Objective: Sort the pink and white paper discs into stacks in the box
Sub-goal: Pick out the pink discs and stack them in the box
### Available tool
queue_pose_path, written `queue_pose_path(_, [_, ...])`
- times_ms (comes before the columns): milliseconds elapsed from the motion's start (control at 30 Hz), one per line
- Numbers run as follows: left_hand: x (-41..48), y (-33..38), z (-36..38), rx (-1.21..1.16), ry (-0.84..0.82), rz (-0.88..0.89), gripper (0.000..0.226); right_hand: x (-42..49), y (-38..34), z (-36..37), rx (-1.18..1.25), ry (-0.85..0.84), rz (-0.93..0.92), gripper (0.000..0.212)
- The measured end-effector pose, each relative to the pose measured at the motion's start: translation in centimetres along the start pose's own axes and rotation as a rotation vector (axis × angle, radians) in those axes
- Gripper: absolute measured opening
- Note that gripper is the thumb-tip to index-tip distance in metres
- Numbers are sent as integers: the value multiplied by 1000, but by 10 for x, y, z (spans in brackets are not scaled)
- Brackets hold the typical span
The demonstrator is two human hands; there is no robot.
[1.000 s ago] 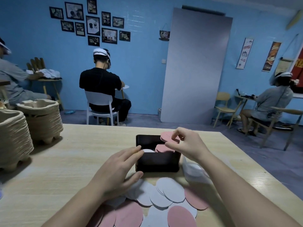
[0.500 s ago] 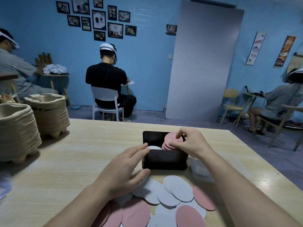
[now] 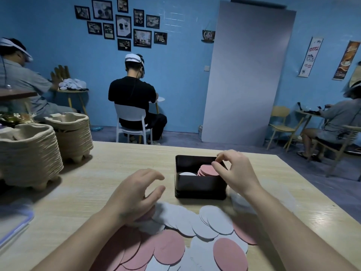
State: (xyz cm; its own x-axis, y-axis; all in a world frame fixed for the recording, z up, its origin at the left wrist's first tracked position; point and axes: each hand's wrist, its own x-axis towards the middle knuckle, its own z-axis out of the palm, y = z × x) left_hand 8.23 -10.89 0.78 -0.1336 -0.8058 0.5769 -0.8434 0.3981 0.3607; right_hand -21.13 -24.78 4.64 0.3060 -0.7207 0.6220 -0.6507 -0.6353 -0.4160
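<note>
A black box (image 3: 201, 185) stands on the wooden table (image 3: 109, 173). Inside it lie a low white stack (image 3: 187, 173) on the left and a taller pink stack (image 3: 207, 170) on the right. My right hand (image 3: 235, 170) hovers over the box's right end, its thumb tip touching the edge of the top pink disc and the index finger raised apart from it. My left hand (image 3: 136, 194) is palm down with spread, relaxed fingers over the loose pile, holding nothing. Loose white discs (image 3: 214, 222) and pink discs (image 3: 168, 249) overlap on the table in front of the box.
Two tall stacks of pulp trays (image 3: 29, 153) stand at the table's left. A clear lidded container (image 3: 13, 225) sits at the near left edge. Some clear plastic (image 3: 240, 200) lies right of the box. Three other people sit at small tables beyond.
My right hand has lowered the pink disc onto the pink stack and the pinch has loosened. My left hand has left the box's front wall and drawn back over the loose pile.
</note>
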Motion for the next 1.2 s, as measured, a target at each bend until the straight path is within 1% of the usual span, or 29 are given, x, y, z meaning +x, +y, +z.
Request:
queue_pose_path(100, [-9,-9,-10,-6,-7,-21,24,-25,-25,-1,99,65,-92,11])
queue_pose_path(167, [-19,-13,-14,-27,-32,-54,23,-43,-41,4,174,56,-145,12])
queue_pose_path(267, [-37,-20,-19,-49,-99,-106,23,-67,-63,21,253,-36,-207,9])
queue_pose_path(333, [-46,-26,-20,-46,-174,-123,23,-80,-76,35,287,-104,-252,6])
queue_pose_path(400, [-50,-30,-21,-17,-258,-119,31,-89,-86,47,307,-192,-288,6])
queue_pose_path(467, [-51,-32,-22,-9,-291,-126,44,-93,-90,53,310,-287,-309,11])
queue_pose_path(533, [-50,-33,-20,-18,-283,-133,52,-97,-87,53,309,-367,-314,15])
queue_pose_path(600, [-51,-32,-18,-26,-276,-137,54,-101,-82,49,313,-412,-314,14])
queue_pose_path(733, [-49,-33,-13,-38,-258,-138,48,-103,-79,44,372,-437,-246,13])
queue_pose_path(933, [-46,-31,-10,-76,-239,-137,48,-100,-82,40,299,-504,-298,17])
queue_pose_path(1067, [-48,-31,-13,-85,-247,-169,48,-101,-83,32,244,-569,-315,26])
queue_pose_path(1200, [-49,-32,-14,-128,-237,-214,44,-103,-82,23,192,-720,-334,47])
